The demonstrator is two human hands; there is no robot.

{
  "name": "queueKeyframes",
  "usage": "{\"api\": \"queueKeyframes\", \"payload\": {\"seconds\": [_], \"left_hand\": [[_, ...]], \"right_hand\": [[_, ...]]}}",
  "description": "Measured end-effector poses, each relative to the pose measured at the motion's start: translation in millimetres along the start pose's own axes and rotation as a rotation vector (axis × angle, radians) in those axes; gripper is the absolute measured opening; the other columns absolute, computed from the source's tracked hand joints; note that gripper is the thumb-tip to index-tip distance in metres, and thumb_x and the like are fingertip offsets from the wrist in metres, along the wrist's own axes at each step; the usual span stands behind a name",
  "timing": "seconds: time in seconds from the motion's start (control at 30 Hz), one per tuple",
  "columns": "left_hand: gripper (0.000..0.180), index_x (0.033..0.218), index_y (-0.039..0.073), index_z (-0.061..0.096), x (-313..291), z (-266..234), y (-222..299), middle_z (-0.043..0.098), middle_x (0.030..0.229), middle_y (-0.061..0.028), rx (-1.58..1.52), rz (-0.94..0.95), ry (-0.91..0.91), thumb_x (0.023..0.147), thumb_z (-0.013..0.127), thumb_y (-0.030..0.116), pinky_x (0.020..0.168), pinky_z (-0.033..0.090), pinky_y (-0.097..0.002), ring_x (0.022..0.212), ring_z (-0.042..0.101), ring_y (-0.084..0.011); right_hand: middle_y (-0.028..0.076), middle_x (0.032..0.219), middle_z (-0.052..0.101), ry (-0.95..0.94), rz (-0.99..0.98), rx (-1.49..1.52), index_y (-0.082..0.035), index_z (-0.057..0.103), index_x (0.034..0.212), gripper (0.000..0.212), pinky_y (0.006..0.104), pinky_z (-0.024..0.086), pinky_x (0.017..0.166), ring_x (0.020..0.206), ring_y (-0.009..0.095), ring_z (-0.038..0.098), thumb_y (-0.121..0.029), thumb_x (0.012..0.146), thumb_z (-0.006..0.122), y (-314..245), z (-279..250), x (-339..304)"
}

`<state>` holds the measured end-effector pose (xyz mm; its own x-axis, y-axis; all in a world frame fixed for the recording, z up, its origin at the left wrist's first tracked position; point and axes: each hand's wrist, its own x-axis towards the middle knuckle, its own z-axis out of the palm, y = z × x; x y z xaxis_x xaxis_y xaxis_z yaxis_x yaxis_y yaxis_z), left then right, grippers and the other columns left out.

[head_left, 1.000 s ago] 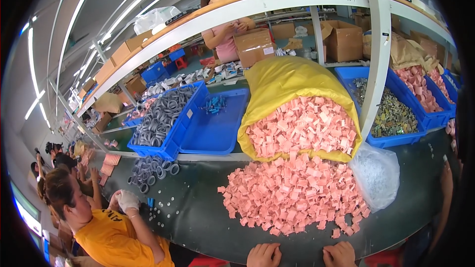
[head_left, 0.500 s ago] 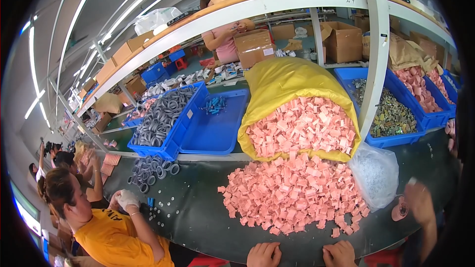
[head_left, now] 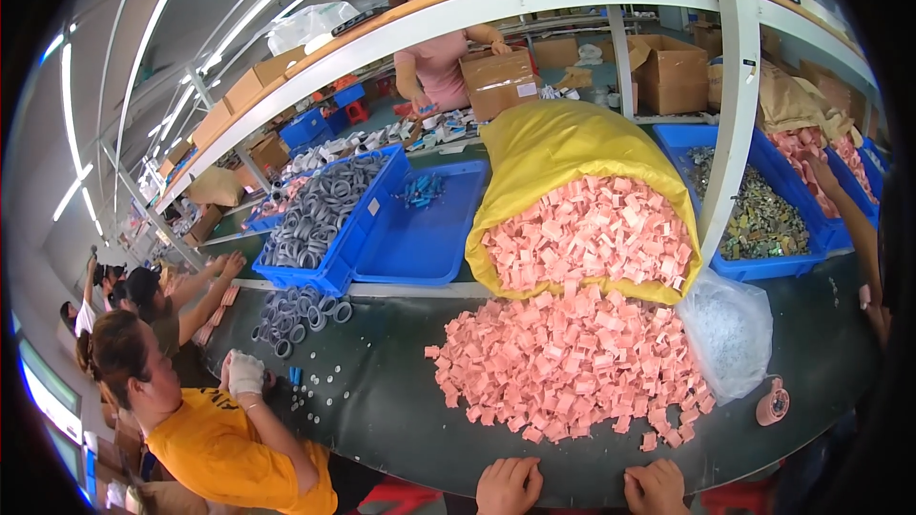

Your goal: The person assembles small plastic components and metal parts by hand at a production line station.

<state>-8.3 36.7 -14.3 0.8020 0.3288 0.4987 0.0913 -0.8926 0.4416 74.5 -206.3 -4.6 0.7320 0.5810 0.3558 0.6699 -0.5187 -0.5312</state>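
My left hand [head_left: 509, 484] rests on the near edge of the dark green table, holding nothing, its fingers slightly bent and lying on the surface. Further right, my right hand [head_left: 655, 486] lies on the same edge, also unoccupied, with its thumb off to the side. Between and beyond both hands spreads a loose heap of pink plastic parts [head_left: 563, 367], touched by neither. The heap runs out of the mouth of a yellow sack [head_left: 563, 133] lying on its side, still full of the same parts. A few stray pieces lie nearest my right hand.
A clear plastic bag [head_left: 730, 339] and a round pink part [head_left: 773, 404] lie right of the heap. Behind stand a blue tray [head_left: 420, 243], a crate of grey rings [head_left: 324, 215] and a bin of metal pieces [head_left: 763, 219]. A co-worker in yellow [head_left: 229, 453] sits at left.
The co-worker's arm at right has moved from the round pink part to the far pink bin. The person behind the shelf has spread their hands apart. My hands stay put.
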Motion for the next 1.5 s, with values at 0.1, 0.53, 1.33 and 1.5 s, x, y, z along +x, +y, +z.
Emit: {"api": "queueKeyframes", "payload": {"seconds": [0.1,0.53,1.33,1.5], "left_hand": [[0.004,0.085,0.007,0.064,-1.1,3.3,-2.6,0.061,0.078,-0.0121,-0.016,0.0,0.009,0.084,0.064,0.012,0.066,0.047,-0.0435,0.074,0.059,-0.0335],[0.018,0.097,0.005,0.066,-13.4,1.3,-9.8,0.063,0.091,-0.0145,-0.028,-0.077,-0.104,0.085,0.066,0.019,0.076,0.049,-0.0436,0.087,0.061,-0.0343],[0.026,0.112,0.004,0.062,-1.0,-21.1,36.4,0.062,0.108,-0.0133,-0.762,-0.055,-0.259,0.091,0.063,0.018,0.084,0.048,-0.0393,0.098,0.06,-0.0317],[0.047,0.128,-0.001,0.051,-11.5,-10.3,50.4,0.051,0.13,-0.0257,-0.766,-0.086,-0.346,0.091,0.064,0.026,0.106,0.036,-0.0473,0.123,0.047,-0.0428]], "right_hand": [[0.014,0.082,0.063,0.04,-0.051,0.054,-0.006,0.065,0.093,0.01,0.0445,0.047,0.072,0.077,0.035,0.059,-0.011,0.085,0.068,6.7,-4.1,-5.0],[0.022,0.145,0.042,0.178,0.544,-0.573,-0.005,0.051,0.135,0.052,0.0519,0.029,0.109,0.131,0.042,0.039,-0.014,0.086,0.064,186.7,-98.1,-37.5],[0.02,0.125,0.059,-0.089,-0.267,0.323,-0.004,0.056,0.125,0.047,0.0481,0.041,0.104,0.119,0.041,0.054,-0.011,0.082,0.073,-26.6,-4.2,8.8],[0.021,0.131,0.055,-0.101,-0.129,0.55,0.002,0.039,0.143,0.068,0.0477,0.035,0.109,0.125,0.039,0.05,-0.017,0.085,0.07,-41.5,26.7,8.1]]}}
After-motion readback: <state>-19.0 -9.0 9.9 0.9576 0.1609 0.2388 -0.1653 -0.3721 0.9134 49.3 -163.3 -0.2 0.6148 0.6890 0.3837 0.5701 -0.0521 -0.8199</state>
